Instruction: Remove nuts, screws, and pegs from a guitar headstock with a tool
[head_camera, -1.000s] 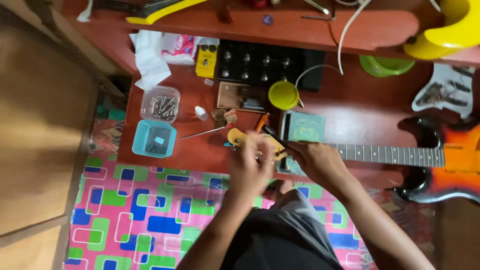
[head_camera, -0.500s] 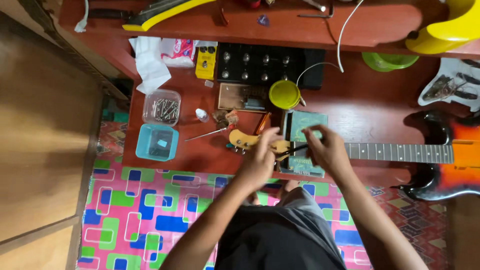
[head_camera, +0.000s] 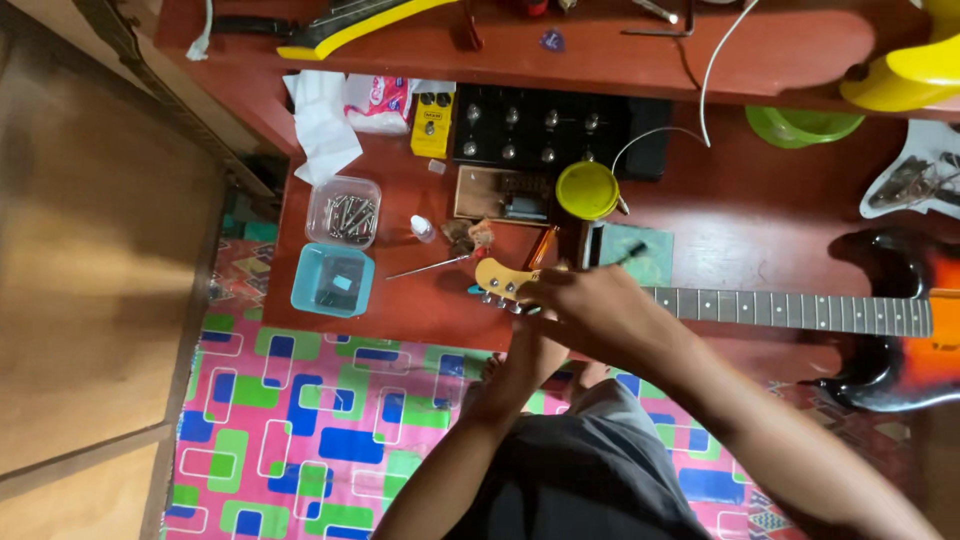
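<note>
An electric guitar lies across the red table (head_camera: 400, 310), with its orange and black body (head_camera: 900, 330) at the right and its neck (head_camera: 800, 310) pointing left. The pale headstock (head_camera: 497, 278) sticks out past my hands. My right hand (head_camera: 600, 312) is curled over the neck where it meets the headstock. My left hand (head_camera: 532, 318) comes up from below and grips the underside of the headstock by the tuning pegs; the right hand hides most of it.
Left of the headstock lie a thin metal tool (head_camera: 430, 267), a small white bottle (head_camera: 423, 229), a clear box of screws (head_camera: 343, 212) and a blue box (head_camera: 333, 280). Behind are a yellow round tin (head_camera: 587, 190), a teal pad (head_camera: 640, 252), a black pedal unit (head_camera: 540, 125) and a yellow pedal (head_camera: 432, 125). A patterned mat (head_camera: 300, 430) covers the floor.
My right hand has come down and left from the teal pad onto the neck at the headstock, now covering my left hand. The guitar has stayed in place.
</note>
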